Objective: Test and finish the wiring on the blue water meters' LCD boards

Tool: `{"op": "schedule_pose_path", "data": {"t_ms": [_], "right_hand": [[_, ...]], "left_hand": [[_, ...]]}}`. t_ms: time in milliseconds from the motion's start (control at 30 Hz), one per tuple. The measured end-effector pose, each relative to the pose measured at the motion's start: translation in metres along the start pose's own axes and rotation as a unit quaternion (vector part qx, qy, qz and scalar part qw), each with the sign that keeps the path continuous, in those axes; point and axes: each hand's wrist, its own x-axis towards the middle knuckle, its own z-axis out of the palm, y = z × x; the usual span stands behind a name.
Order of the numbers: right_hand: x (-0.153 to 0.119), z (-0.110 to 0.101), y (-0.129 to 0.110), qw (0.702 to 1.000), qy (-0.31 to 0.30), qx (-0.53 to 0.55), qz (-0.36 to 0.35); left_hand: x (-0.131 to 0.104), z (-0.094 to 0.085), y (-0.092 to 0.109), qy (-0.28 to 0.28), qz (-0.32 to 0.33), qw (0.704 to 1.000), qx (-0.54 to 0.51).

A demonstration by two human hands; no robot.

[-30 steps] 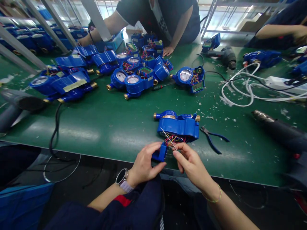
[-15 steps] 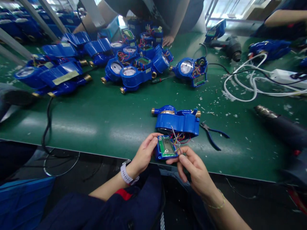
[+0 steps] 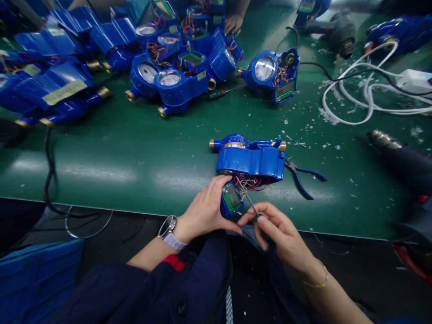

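My left hand (image 3: 207, 209) grips a small display module (image 3: 231, 198) by its left side, with a grey screen on a green circuit board in a blue frame. Between the thumb and fingers of my right hand (image 3: 275, 227) is a screwdriver (image 3: 248, 196); its thin metal shaft slants up and left across the module's right edge, and its handle is mostly hidden. Thin coloured wires (image 3: 251, 182) run from the module to a blue water meter (image 3: 249, 161), which lies on its side just beyond, brass ends left and right.
Pliers (image 3: 300, 177) lie right of the meter. Several more blue meters (image 3: 182, 87) crowd the back left, and one opened meter (image 3: 270, 72) sits at the back centre. Another screwdriver (image 3: 218, 94), a white cable (image 3: 367, 101) and a heat gun (image 3: 398, 153) rest on the green table (image 3: 135, 148). A co-worker's hand (image 3: 233, 22) is at the back.
My left hand has shifted further over the module, which is now turned and tilted. The screwdriver tip has moved left and lower, towards the module's top edge. My view has tipped downward.
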Motion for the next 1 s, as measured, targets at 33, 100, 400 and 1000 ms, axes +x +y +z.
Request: {"op": "schedule_pose_path", "data": {"t_ms": [33, 100, 400, 1000], "right_hand": [[-0.002, -0.004, -0.002, 1.0, 0.011, 0.002, -0.009], [-0.006, -0.012, -0.007, 0.998, 0.043, -0.013, -0.04], [-0.019, -0.035, -0.032, 0.896, 0.09, -0.407, -0.154], [-0.012, -0.017, -0.041, 0.748, 0.066, -0.617, -0.236]], "left_hand": [[0.0, 0.002, -0.001, 0.019, 0.004, 0.999, 0.037], [-0.001, 0.005, -0.004, 0.053, 0.0, 0.993, 0.103], [0.003, -0.005, 0.0, 0.002, -0.027, 0.991, 0.134], [-0.004, -0.009, 0.004, 0.027, -0.008, 0.996, 0.085]]}}
